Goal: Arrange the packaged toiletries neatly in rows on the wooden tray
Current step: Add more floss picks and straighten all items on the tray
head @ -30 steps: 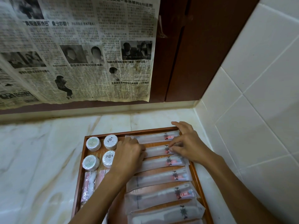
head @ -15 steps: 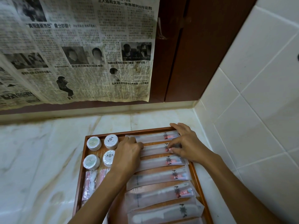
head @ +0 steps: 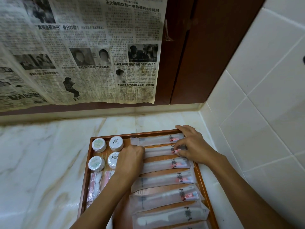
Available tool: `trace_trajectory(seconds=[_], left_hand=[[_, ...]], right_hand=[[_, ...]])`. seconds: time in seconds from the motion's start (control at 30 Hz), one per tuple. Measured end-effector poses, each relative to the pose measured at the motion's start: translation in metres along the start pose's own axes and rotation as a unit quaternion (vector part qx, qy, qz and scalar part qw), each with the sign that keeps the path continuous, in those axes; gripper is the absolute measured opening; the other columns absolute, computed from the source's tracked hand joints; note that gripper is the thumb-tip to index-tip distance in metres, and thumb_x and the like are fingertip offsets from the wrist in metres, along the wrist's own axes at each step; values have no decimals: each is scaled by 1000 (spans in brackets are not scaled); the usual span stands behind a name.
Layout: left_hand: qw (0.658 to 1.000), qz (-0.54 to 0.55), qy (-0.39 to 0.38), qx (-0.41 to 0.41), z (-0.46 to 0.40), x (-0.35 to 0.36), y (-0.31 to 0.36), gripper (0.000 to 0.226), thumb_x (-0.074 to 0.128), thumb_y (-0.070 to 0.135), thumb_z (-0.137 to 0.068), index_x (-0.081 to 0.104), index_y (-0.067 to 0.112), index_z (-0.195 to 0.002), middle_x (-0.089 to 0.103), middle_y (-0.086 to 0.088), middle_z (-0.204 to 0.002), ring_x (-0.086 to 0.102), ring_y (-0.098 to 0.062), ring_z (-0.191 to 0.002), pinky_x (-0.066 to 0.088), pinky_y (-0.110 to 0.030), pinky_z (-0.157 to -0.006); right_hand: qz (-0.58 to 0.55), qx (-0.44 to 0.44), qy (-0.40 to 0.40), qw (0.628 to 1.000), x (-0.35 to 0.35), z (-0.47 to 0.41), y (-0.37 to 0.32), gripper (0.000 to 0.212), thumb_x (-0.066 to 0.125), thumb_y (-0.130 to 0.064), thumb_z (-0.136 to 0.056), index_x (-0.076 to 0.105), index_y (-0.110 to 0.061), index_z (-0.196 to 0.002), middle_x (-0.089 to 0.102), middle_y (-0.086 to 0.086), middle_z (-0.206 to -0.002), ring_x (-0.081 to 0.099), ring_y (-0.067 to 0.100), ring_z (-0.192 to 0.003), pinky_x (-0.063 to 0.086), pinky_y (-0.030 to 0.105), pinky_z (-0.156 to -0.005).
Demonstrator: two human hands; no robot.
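the wooden tray (head: pixel 204 184) sits on a pale veined marble worktop (head: pixel 41 162), holding long frosted plastic sachets (head: pixel 165 180) in a column and flat round paper-wrapped pucks (head: pixel 99 145) at its far left. the left hand (head: pixel 130 161) and right hand (head: pixel 192 146) each close their grip on an end of the second sachet (head: pixel 158 150). glossy white tiles (head: pixel 255 104) rise just beside; yellowed newspaper (head: pixel 82 52) hangs behind.
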State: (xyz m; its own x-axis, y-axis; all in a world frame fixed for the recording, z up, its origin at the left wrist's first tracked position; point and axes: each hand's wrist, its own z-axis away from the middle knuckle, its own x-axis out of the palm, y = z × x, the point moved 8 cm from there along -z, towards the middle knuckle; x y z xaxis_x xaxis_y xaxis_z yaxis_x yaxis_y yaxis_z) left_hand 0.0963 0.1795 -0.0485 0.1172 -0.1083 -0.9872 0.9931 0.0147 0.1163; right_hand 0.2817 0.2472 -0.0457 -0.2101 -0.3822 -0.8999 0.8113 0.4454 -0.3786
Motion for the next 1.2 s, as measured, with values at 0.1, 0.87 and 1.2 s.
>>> trace_trajectory(seconds=[0.1, 0.87, 1.2], left_hand=[[1000, -17, -6, 0, -2, -1, 1, 18, 47, 13, -94, 65, 18, -94, 68, -3, -98, 63, -18, -86, 35, -24, -63], [997, -79, -26, 0, -5, -2, 6, 19, 51, 6, -92, 65, 12, -103, 68, -11, -102, 66, -26, -89, 38, -28, -62], [997, -76, -17, -2, -6, -3, 7, 19, 52, 6, -92, 65, 12, -104, 68, -11, -102, 66, -24, -89, 39, -27, -63]], right_hand=[[-6, -24, -2, 1000, 1, -1, -7, 20, 71, -37, -86, 73, -35, -106, 16, -8, -160, 5, 18, -147, 15, 45, -117], [38, -59, 7, 998, 8, -10, -20, 13, 66, -36, -87, 75, -31, -94, 22, -6, -158, 10, 16, -144, 10, 44, -115], [41, -55, 5, 998, 4, -7, -16, 11, 69, -35, -83, 73, -30, -92, 18, -4, -160, 13, 18, -144, 14, 46, -116]])
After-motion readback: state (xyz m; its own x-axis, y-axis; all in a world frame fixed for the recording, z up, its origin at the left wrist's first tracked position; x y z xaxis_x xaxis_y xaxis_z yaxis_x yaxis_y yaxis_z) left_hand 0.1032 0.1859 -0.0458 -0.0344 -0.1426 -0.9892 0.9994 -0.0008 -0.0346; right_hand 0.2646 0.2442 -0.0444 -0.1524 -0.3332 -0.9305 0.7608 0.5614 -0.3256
